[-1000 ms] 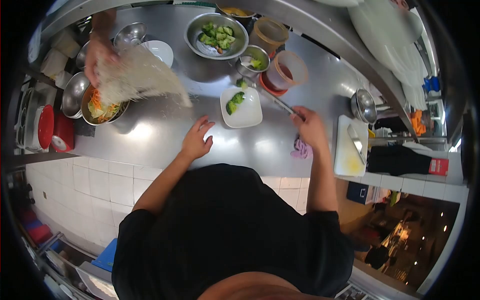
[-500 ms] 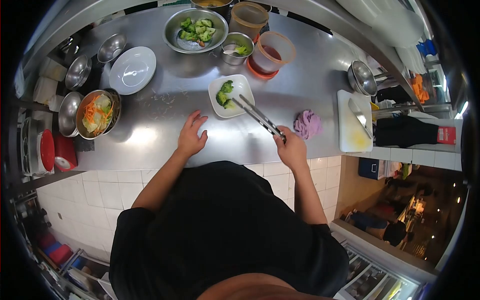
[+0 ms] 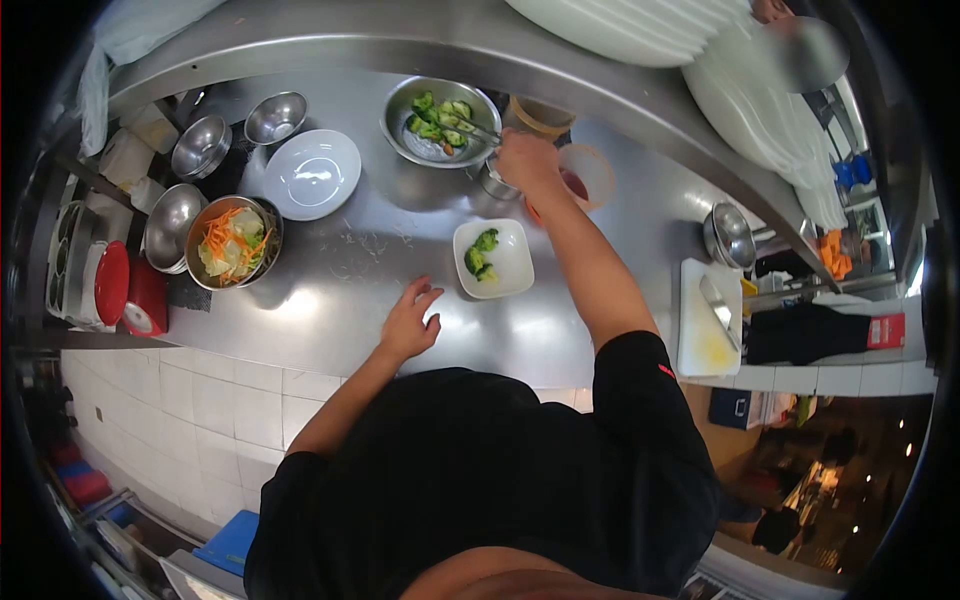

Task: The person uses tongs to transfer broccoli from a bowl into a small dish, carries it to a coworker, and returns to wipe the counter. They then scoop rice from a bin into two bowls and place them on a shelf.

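Observation:
My right hand (image 3: 530, 163) is stretched far across the counter, closed around metal tongs (image 3: 478, 130). The tong tips reach in among the broccoli (image 3: 440, 120) in a steel bowl (image 3: 392, 137). Nearer me, a white square dish (image 3: 515, 268) holds a few broccoli florets (image 3: 482, 255) on its left side. My left hand (image 3: 410, 322) hovers or rests by the counter to the lower left of that dish, fingers apart, holding nothing. Beneath my right hand, a small steel pot (image 3: 497, 186) is partly hidden.
A steel bowl of shredded carrot and lettuce (image 3: 235, 243), a white plate (image 3: 312, 175) and steel bowls (image 3: 201, 147) are at left. Plastic tubs (image 3: 588, 172) stand behind my right forearm. A knife (image 3: 718, 312) lies on a white cutting board (image 3: 700, 350). A shelf (image 3: 400, 52) overhangs the back.
My right hand has moved the tongs away from the square dish, up and across to the broccoli bowl. My left hand stays open near the dish. The view has shifted.

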